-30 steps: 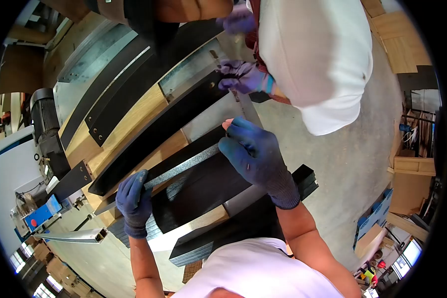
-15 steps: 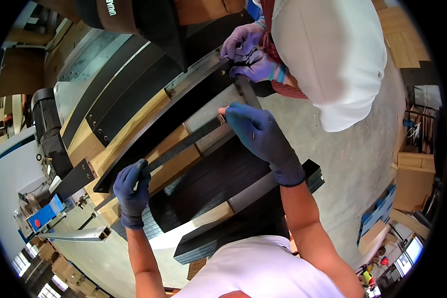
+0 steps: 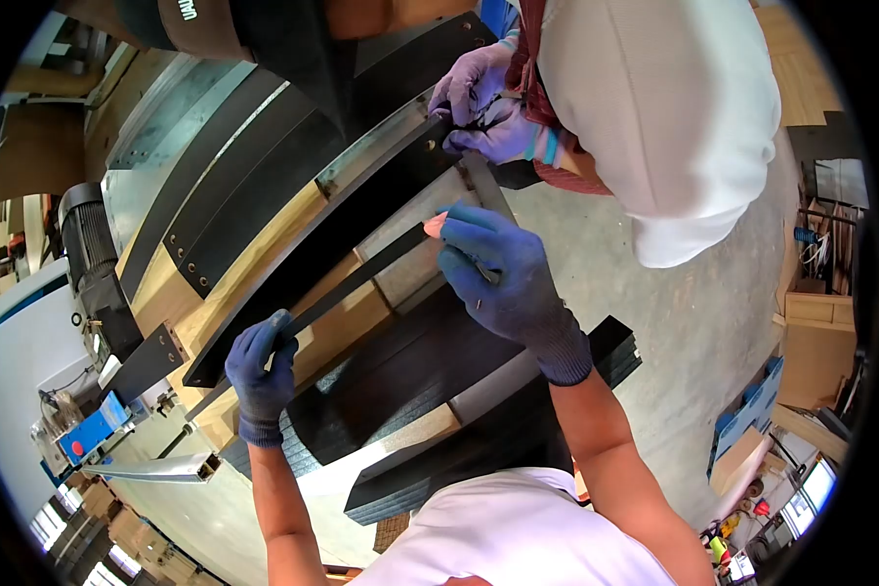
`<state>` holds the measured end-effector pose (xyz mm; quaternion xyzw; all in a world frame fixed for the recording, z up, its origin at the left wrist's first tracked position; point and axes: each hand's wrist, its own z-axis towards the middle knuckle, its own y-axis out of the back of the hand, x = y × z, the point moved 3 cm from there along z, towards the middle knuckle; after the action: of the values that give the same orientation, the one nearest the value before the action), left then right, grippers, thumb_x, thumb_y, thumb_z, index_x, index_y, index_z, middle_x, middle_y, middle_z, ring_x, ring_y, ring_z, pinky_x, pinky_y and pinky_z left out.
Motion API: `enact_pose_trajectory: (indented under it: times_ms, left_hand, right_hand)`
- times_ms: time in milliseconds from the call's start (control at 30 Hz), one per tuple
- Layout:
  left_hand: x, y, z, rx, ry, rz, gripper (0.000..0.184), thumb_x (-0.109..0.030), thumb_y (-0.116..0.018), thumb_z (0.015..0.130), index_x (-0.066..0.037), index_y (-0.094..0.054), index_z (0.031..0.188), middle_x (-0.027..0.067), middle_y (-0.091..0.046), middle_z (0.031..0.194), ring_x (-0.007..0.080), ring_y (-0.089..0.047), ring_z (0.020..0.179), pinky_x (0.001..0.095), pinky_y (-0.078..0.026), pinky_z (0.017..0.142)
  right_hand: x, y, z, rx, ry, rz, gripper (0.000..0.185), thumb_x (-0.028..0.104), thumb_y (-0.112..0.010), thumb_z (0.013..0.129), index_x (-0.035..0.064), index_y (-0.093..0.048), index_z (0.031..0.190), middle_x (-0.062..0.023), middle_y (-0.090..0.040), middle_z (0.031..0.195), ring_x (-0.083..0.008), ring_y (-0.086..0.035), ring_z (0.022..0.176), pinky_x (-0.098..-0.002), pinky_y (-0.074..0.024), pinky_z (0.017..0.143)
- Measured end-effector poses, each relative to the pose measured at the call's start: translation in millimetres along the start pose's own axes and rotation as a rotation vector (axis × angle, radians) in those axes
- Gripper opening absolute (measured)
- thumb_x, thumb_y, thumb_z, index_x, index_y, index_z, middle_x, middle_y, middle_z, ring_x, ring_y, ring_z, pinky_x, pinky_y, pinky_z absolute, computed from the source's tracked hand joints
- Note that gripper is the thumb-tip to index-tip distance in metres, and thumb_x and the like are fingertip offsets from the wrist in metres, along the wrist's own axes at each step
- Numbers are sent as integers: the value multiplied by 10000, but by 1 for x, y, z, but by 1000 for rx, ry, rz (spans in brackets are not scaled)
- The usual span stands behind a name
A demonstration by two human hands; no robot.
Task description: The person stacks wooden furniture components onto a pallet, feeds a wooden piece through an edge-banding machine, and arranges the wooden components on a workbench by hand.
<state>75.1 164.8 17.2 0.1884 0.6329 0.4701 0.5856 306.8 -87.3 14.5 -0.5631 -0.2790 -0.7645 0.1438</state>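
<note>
My left hand (image 3: 262, 376), in a blue glove, is closed round the lower left part of a thin dark strip (image 3: 356, 280). My right hand (image 3: 498, 278), also gloved in blue with a bare fingertip showing, grips the strip's upper right end. The strip runs slantwise between my hands, its narrow edge facing up. Beyond it lies a long dark curved board (image 3: 313, 259) with a hole near its far end. Nearer my body, a stack of wide dark boards (image 3: 400, 376) rests on pale wooden blocks.
A co-worker's two purple-gloved hands (image 3: 493, 137) are at the far end of the curved board. More dark curved boards (image 3: 254, 176) lie at the upper left. A black motor (image 3: 90, 239) stands at the left. Another dark stack (image 3: 479, 444) lies close to my body.
The strip has turned from its broad grey face to its narrow edge and shifted up and left at its right end. The co-worker's hands have come together at the board's end.
</note>
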Motion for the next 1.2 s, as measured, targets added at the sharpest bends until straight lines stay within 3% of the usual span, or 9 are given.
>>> enact_pose_trajectory:
  times_ms: [100, 233, 333, 533, 833, 1033, 1200]
  left_hand:
    - [1, -4, 0, 2, 3, 11, 474, 115, -722, 696, -54, -736, 1139, 125, -765, 1099, 304, -733, 989, 372, -579, 874]
    - [7, -12, 2, 5, 9, 24, 512, 133, -690, 687, -60, -742, 1158, 123, -765, 1099, 301, -732, 993, 374, -582, 882]
    - [12, -16, 4, 13, 8, 20, 498, 166, -664, 726, -42, -746, 1171, 135, -763, 1141, 266, -741, 1021, 343, -591, 886]
    - [19, -25, 9, 0, 5, 16, 497, 164, -660, 726, -37, -745, 1173, 136, -763, 1146, 270, -741, 1020, 346, -585, 899]
    - [19, -28, 14, 3, 54, 57, 457, 120, -707, 754, -58, -755, 1172, 131, -764, 1107, 272, -736, 1000, 355, -574, 898]
    - [19, -28, 13, -15, 27, 53, 445, 104, -723, 763, -64, -755, 1173, 126, -764, 1113, 273, -734, 1009, 356, -572, 907]
    - [16, -28, 13, -17, 10, 69, 450, 70, -743, 745, -76, -746, 1171, 118, -758, 1098, 291, -721, 992, 372, -565, 892]
  right_hand:
    - [-14, 2, 0, 21, -19, 60, 243, 6, -680, 931, 7, -721, 1170, -128, -739, 1168, -76, -620, 761, -220, -507, 681]
    - [-32, 2, 1, 62, -174, 219, 215, 78, -709, 938, 13, -735, 1141, -159, -761, 1075, -152, -698, 794, -292, -576, 707]
    - [-38, 2, 3, 95, -229, 144, 221, 91, -697, 958, 15, -732, 1162, -109, -763, 1018, -81, -612, 708, -254, -528, 650]
    - [-47, -1, 8, 155, -335, 161, 280, 101, -688, 965, 17, -713, 1231, -76, -722, 922, -54, -504, 647, -235, -465, 595]
    - [-51, 2, 9, 152, -388, 74, 311, 142, -673, 970, -12, -701, 1239, -171, -736, 1113, -161, -668, 828, -304, -559, 791]
    - [-51, 7, 6, 137, -364, 69, 301, 131, -681, 961, -30, -703, 1214, -170, -738, 1094, -183, -683, 841, -309, -557, 782]
    - [-49, 20, -8, 150, -493, 19, 265, 116, -663, 964, -29, -706, 1182, -167, -745, 1018, -188, -679, 799, -311, -555, 771]
